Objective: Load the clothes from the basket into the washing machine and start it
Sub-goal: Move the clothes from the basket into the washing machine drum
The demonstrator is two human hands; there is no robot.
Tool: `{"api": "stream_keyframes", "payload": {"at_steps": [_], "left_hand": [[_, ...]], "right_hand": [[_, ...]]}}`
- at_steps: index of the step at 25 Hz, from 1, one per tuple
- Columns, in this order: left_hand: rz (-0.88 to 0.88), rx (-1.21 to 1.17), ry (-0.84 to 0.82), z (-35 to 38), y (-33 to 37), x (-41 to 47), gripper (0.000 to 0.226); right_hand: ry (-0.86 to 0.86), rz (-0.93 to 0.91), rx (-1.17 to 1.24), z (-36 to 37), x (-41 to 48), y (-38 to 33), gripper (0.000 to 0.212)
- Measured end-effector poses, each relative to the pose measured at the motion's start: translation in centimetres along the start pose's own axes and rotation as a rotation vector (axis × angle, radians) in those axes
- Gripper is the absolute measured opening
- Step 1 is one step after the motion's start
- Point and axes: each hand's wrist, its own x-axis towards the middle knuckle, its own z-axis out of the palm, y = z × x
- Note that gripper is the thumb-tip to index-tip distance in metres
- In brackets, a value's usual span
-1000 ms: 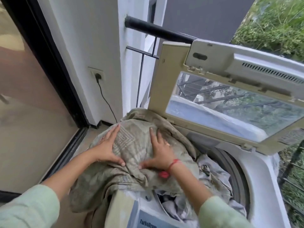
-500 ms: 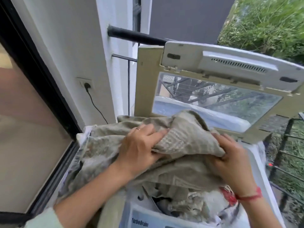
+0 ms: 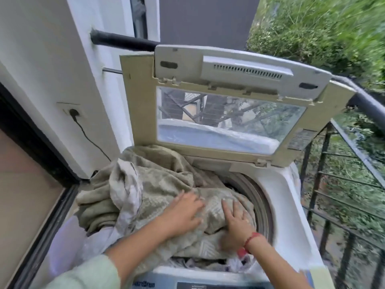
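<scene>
Loading incomplete | you are pressing blanket (image 3: 162, 184) into washing machine (image 3: 277, 197), left hand (image 3: 183, 213) and right hand (image 3: 237, 226) flat | much overhanging its left edge; start pending.

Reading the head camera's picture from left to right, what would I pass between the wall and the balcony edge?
wall socket → bunched blanket heap → left hand → right hand → drum rim → black railing

Olive patterned blanket (image 3: 166, 184) heaped over open-lidded washing machine (image 3: 279, 197) drum
</scene>
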Motion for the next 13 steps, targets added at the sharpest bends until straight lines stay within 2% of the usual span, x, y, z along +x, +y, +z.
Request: {"api": "stream_keyframes", "payload": {"at_steps": [1, 3, 5, 7, 9, 11, 13], "left_hand": [[0.046, 0.101, 0.233, -0.5, -1.1, -1.0, 0.048], [-0.109, 0.29, 0.5, -3.0, -3.3, -4.3, 0.063], [-0.379, 0.195, 0.439, -4.8, -6.0, -7.1, 0.099], [-0.58, -0.005, 0.21, -4.7, -8.2, -9.2, 0.126], [-0.616, -0.129, 0.093, -4.0, -8.5, -10.1, 0.136], [-0.651, -0.122, 0.098, -3.4, -8.9, -10.3, 0.141], [-0.713, -0.105, 0.125, -3.2, -10.4, -9.4, 0.146]], "right_hand": [[-0.052, 0.005, 0.011, 1.0, 1.3, -0.5, 0.117], [-0.132, 0.054, -0.01, 2.1, 4.1, -1.6, 0.123], [-0.132, 0.097, -0.104, 2.7, 5.7, -3.5, 0.129], [-0.111, 0.137, -0.141, 3.2, 6.5, -5.6, 0.126], [-0.107, 0.175, -0.069, 3.7, 7.5, -7.6, 0.109], [-0.123, 0.154, -0.095, 4.0, 8.8, -9.8, 0.085], [-0.158, 0.144, -0.096, 5.1, 11.1, -10.5, 0.08]]}}
